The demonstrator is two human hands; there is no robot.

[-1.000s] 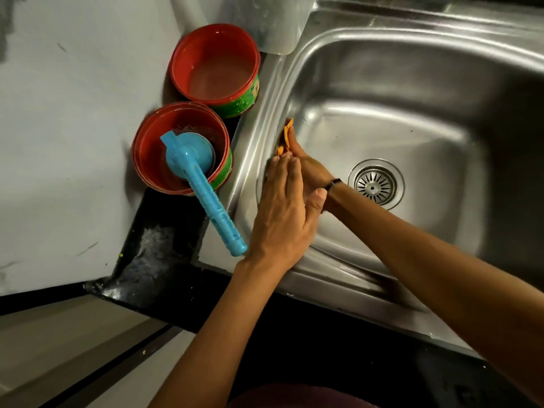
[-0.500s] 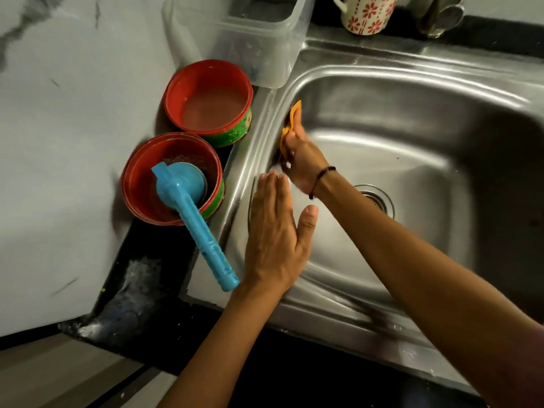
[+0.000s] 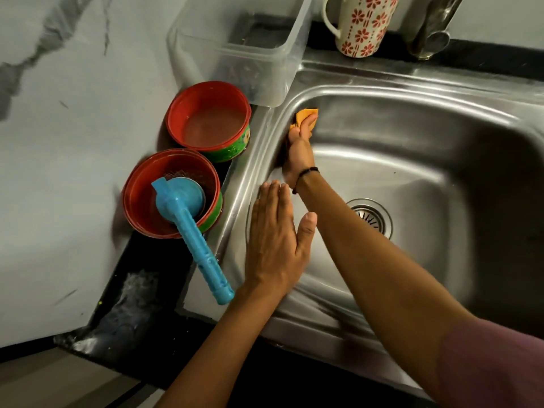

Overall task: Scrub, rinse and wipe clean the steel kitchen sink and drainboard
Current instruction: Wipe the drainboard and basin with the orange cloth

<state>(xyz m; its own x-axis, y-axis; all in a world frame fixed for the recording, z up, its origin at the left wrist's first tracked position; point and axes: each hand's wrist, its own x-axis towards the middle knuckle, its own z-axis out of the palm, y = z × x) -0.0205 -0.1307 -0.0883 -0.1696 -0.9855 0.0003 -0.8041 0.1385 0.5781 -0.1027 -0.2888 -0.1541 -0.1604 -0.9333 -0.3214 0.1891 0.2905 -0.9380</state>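
Nearest the camera, the person's left hand [image 3: 276,242] is lying flat on the left inner wall of the steel sink [image 3: 426,92], fingers straight and close together, thumb spread toward the basin, gripping nothing. It is probably serving as a brace, steadying the body while the other arm is reaching across. Just left of its knuckles, beyond the sink rim, the handle of a blue brush [image 3: 188,228] is sticking out over the dark counter, its head sitting in the nearer of two red bowls [image 3: 147,198]; parked there, it is staying within reach yet clear of the steel being cleaned.

Just ahead of the left fingertips, the right hand [image 3: 298,157], a dark band at its wrist, is crossing over the basin and pressing an orange cloth [image 3: 306,115] against the same wall near the far left corner. Its fingers are curling round the cloth, pinching it so only a small fold is showing beyond them. Holding it bunched is likely giving firm pressure where wall and rim are curving together. To the right of that wrist, on the basin floor, the drain strainer [image 3: 371,217] is lying uncovered.

Left of the cloth-holding fingers, the farther red bowl [image 3: 206,119] is holding some liquid. Beyond those fingertips a clear plastic tub [image 3: 265,69] is standing at the sink's corner, and farther right a flowered mug [image 3: 365,25] is standing on the back ledge beside a metal fitting [image 3: 432,30], presumably the tap, only partly in view.
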